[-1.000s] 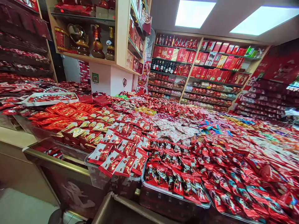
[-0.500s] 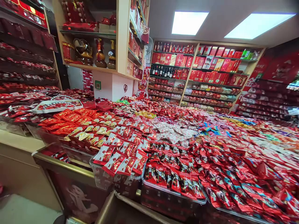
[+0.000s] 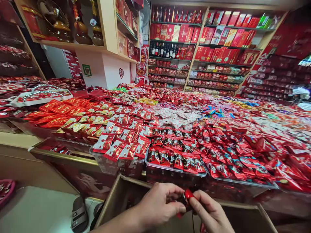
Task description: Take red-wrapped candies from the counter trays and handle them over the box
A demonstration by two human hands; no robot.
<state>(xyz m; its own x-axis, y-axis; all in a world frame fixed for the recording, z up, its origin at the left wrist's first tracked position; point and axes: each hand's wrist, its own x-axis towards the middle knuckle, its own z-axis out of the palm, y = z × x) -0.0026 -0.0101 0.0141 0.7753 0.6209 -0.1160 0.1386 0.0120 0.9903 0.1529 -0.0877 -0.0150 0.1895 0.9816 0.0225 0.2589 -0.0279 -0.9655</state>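
Head view of a sweet shop's display bench (image 3: 31, 152). The camera has tipped downward since half a second ago: the ceiling lights have left the picture and both hands, absent before, now show at the bottom edge. The left hand (image 3: 157, 205) and right hand (image 3: 210, 213) meet over an open cardboard box (image 3: 116, 199), fingers closed narrowly on a small red wrapped sweet (image 3: 186, 197) pinched between them, one hand at each end. The sweet sits just in front of the clear trays (image 3: 175, 170) of red packets, below their rims and touching none of them. The displayed stock lies as it did earlier. Judged from the grip, work has shifted from surveying the display to handling one piece. A sandal (image 3: 79, 215) rests on the floor at lower left.
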